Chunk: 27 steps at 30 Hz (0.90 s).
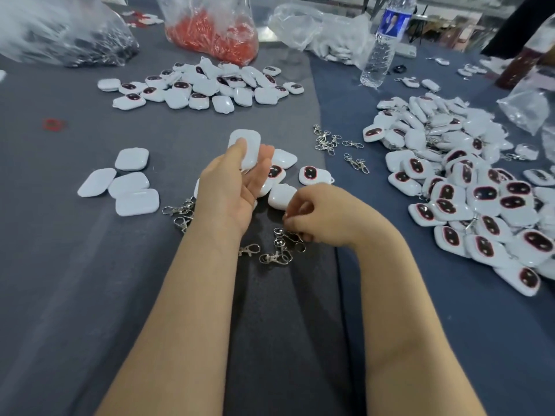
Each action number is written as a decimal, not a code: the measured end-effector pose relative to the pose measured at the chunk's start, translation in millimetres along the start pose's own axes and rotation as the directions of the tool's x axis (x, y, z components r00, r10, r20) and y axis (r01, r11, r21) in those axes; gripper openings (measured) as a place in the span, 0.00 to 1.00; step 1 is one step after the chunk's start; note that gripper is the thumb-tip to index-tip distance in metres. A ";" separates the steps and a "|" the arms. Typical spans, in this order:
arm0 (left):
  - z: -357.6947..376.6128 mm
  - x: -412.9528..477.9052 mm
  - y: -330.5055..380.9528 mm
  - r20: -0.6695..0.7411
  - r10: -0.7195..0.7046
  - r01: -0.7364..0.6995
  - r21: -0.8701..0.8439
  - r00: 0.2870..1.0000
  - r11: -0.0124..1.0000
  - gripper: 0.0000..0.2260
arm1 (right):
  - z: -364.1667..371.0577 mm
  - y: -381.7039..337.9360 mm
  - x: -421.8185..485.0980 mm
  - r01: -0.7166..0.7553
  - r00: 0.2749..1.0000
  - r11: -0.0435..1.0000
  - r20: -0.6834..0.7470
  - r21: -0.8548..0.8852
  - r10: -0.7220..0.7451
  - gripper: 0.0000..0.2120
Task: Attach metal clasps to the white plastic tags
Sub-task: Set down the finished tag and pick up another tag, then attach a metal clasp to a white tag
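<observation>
My left hand (232, 187) holds a white plastic tag (247, 145) up off the table, thumb pressed on its blank back, fingers under it. My right hand (315, 216) is curled, its fingertips pinching at a metal clasp (289, 235) in a small heap of clasps (276, 249) on the grey cloth. More loose white tags (282, 196) lie just beyond both hands, some face up with a dark red-rimmed oval. Another bunch of clasps (181, 213) lies left of my left wrist.
Blank-side tags (129, 181) lie at the left, a heap of tags (207, 85) at the back, a big pile with clasps on them (468, 187) at the right. More clasps (330, 142), a water bottle (383, 46), bags of red parts (216, 37) and dark parts (75, 40) stand behind.
</observation>
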State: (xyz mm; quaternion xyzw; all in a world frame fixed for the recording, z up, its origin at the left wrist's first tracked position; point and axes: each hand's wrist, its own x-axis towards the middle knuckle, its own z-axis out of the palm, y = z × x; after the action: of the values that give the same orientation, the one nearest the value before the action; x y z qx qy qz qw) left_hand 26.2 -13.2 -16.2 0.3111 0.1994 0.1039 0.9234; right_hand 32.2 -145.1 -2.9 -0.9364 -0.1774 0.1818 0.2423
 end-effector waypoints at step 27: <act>3.4 -1.2 -4.2 0.229 -0.219 0.235 -0.045 0.948 0.971 0.04 | 9.2 10.1 27.2 0.264 0.848 0.573 -0.469 0.776 0.246 0.08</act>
State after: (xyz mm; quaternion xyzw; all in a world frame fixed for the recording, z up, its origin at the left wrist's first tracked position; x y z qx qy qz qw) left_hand 26.9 -18.6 -16.0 0.2623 0.1255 -0.0316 0.9563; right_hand 54.4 -138.3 -22.6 -0.7265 -0.0037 -0.0241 0.6867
